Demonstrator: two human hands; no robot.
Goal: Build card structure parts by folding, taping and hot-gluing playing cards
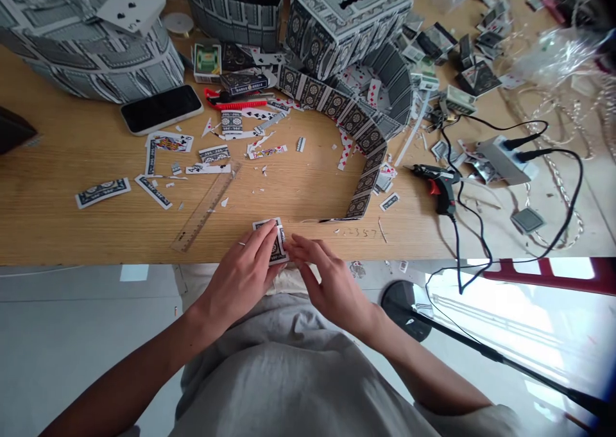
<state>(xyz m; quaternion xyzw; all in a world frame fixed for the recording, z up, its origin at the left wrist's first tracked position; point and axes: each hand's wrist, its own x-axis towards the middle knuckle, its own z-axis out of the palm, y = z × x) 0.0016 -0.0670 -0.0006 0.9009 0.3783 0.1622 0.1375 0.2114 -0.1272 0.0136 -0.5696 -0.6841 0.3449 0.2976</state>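
A playing card point(278, 252) with a dark patterned back lies at the table's front edge, with a narrow strip of card along its right side. My left hand point(244, 271) is laid over the card, its fingers on top and the thumb by the near edge, keeping it pressed in place. At the right side of the card, my right hand point(330, 283) touches the edge with its fingertips; the fingers are slightly bent and the thumb stands apart. Beyond my hands, a curved wall of joined cards point(373, 161) stands on the table.
A clear ruler point(206, 209), cut card scraps point(166, 143), a red cutter point(238, 103) and a phone point(162, 110) lie left. A card-covered box point(349, 20) and large card-built forms point(106, 45) stand behind. On the right are a glue gun point(439, 185) and a corded power strip point(505, 161).
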